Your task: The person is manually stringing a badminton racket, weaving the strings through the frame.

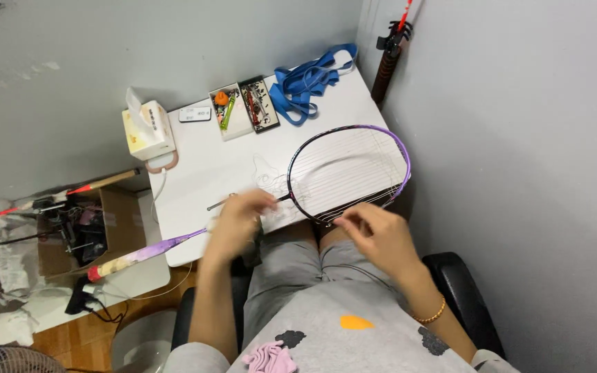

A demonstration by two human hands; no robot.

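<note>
Racket [349, 173] with purple-black frame lies on white table [209, 173], head over the near edge, handle sticking off left. Right hand [374, 235] pinches string at the frame's near rim. Left hand [240, 221] blurred at the shaft, grip unclear. Tissue box [148, 130] and blue straps [305, 83] at back.

A white table [202, 173] fills the frame's centre. A purple-rimmed racket [350, 173] lies across it. Along its upper edge sit a tissue box [148, 130], two small trays [244, 107] and blue straps [307, 81].
</note>
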